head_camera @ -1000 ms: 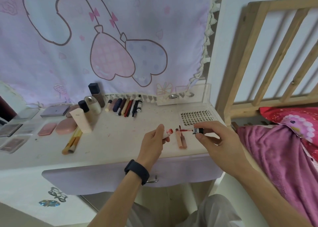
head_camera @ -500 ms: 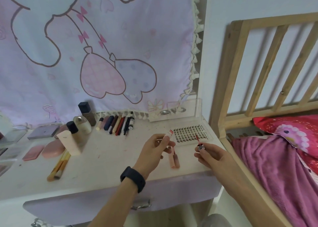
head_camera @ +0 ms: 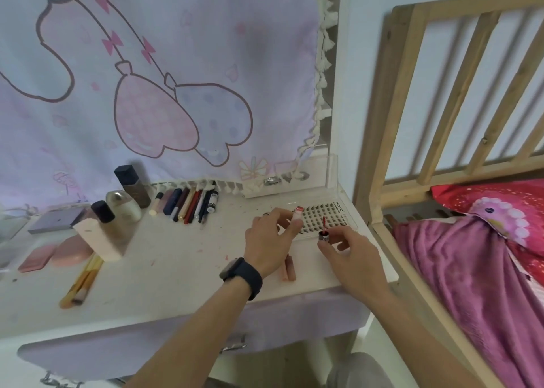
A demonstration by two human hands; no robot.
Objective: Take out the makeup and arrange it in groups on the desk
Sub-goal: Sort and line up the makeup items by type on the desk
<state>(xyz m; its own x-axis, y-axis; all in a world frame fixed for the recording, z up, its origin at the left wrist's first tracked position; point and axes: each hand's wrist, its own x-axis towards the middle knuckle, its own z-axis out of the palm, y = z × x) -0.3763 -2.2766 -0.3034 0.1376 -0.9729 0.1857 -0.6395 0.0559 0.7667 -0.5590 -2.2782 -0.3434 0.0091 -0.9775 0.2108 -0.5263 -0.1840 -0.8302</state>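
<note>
Holding a lip gloss in two pieces: the tube (head_camera: pixel 298 214) is small and pale pink with a red-smeared mouth, and it sits tilted a bit in the left hand (head_camera: pixel 269 240). That hand's thumb and fingers are curled round the tube's lower end. The other piece is the cap (head_camera: pixel 323 236), dark with a thin red wand sticking up out of it. The right hand (head_camera: pixel 350 255) pinches it between thumb and fingertips, the rest of the fingers loosely bent. Tube and cap are near each other but not touching, both above the right end of the desk (head_camera: pixel 176 264), just in front of the clear lash tray (head_camera: pixel 338 214).

Two more pinkish tubes (head_camera: pixel 289 270) lie flat on the desk under the left wrist, right beside each other. Further back by the curtain there's a row of pencils and pens (head_camera: pixel 188 203), with a few bottles (head_camera: pixel 123 208) to its left. Dark watch (head_camera: pixel 243 274) on the left wrist.
</note>
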